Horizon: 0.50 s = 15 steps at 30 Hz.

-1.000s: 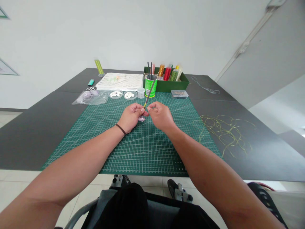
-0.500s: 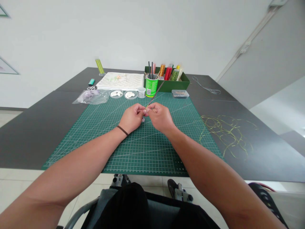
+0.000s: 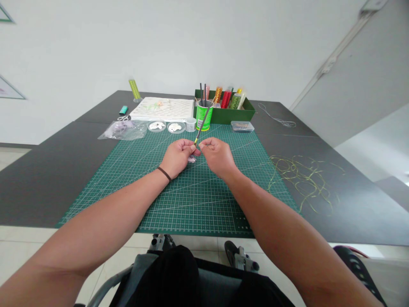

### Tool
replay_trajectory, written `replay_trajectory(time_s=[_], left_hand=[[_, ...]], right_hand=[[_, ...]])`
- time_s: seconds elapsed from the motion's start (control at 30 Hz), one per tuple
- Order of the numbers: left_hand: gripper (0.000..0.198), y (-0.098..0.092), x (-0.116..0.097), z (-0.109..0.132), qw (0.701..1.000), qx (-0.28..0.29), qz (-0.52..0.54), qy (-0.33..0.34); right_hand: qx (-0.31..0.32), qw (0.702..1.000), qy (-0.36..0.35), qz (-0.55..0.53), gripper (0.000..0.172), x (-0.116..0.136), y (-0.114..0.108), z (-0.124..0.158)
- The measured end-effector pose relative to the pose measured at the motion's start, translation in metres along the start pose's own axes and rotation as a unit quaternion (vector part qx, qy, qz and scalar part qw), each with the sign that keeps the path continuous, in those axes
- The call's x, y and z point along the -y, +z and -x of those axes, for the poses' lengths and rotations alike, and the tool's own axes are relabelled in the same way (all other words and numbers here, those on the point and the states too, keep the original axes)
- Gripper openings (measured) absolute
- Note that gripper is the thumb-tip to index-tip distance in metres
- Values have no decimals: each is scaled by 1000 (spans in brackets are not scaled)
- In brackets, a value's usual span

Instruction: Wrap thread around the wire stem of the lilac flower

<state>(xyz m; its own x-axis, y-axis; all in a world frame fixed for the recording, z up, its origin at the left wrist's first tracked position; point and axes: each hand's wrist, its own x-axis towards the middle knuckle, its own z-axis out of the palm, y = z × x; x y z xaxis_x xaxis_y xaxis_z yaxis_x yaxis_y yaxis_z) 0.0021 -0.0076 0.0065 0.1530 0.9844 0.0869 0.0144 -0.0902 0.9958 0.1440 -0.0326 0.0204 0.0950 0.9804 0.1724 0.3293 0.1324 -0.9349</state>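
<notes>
My left hand point(image 3: 180, 157) pinches a thin dark stick point(image 3: 202, 125) that slants up and to the right in front of the green can. A yellow-green band, which looks like wound thread point(image 3: 196, 141), circles the stick just above my fingers. Below those fingers a small pale lilac piece point(image 3: 191, 159) pokes out; its shape is mostly hidden. Close by on the right, my right hand point(image 3: 219, 157) has thumb and forefinger pressed together, a small gap away from the stick. Whatever lies between those fingertips is too small to make out. Both hands are above the green cutting mat point(image 3: 204, 192).
A loose tangle of yellow-green thread point(image 3: 300, 175) lies at the right. Along the back are a white foam board point(image 3: 162, 108), round dishes of white pieces point(image 3: 176, 127), a green can point(image 3: 203, 117), a green box of thread spools point(image 3: 236, 115), scissors point(image 3: 123, 118) and a plastic bag point(image 3: 123, 130).
The stick has swung more upright. My right hand has come slightly away from my left, opening a gap, and the yellow-green band now shows on the stick.
</notes>
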Motion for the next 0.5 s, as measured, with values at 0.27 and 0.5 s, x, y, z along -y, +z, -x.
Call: replay_trajectory(time_s=[0.27, 0.5], left_hand=[[9, 1, -1, 1, 999, 14, 45, -12], [12, 0, -2, 2, 997, 27, 64, -21]], right_hand=[[-5, 1000, -4, 7, 11, -6, -1, -4], [-5, 1000, -8, 4, 12, -8, -2, -6]])
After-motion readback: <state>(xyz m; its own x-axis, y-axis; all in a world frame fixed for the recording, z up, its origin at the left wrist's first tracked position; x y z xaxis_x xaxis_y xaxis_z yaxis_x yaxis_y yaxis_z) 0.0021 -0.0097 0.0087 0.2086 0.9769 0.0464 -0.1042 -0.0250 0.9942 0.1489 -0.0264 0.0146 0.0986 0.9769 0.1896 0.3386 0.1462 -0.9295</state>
